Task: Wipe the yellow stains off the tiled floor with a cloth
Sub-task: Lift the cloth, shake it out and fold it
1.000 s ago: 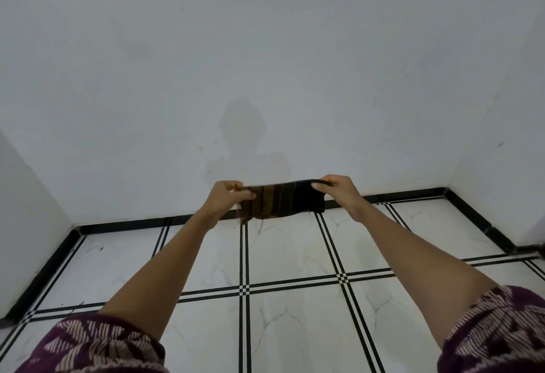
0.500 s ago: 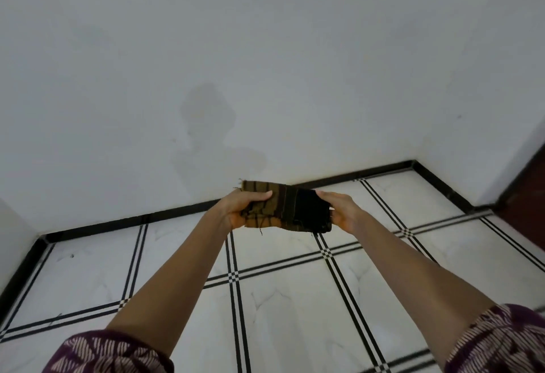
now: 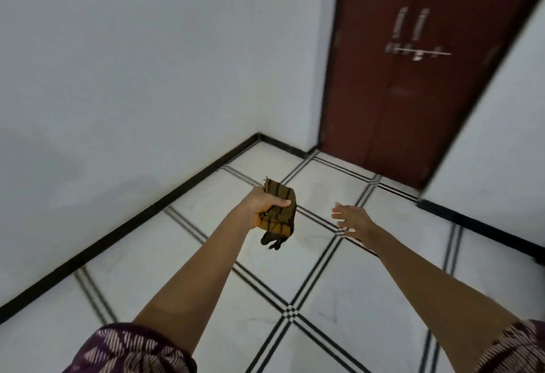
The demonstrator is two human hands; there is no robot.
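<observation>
My left hand [image 3: 262, 206] grips a folded brown cloth with dark stripes [image 3: 278, 215], held out in the air above the floor; a loose dark end hangs below my fist. My right hand [image 3: 352, 220] is held out to the right of the cloth, apart from it, fingers spread and holding nothing. Below lies the white tiled floor [image 3: 188, 257] with black double lines. No yellow stain shows on the tiles in view.
A white wall [image 3: 132, 77] with black skirting runs along the left to a corner. A dark red double door [image 3: 413, 77] with metal handles and a latch stands at the far right. Another white wall [image 3: 501, 136] flanks it on the right.
My right hand has let go of the cloth and moved away to the right; my left hand alone holds it now. The view has swung right, bringing the red door into sight.
</observation>
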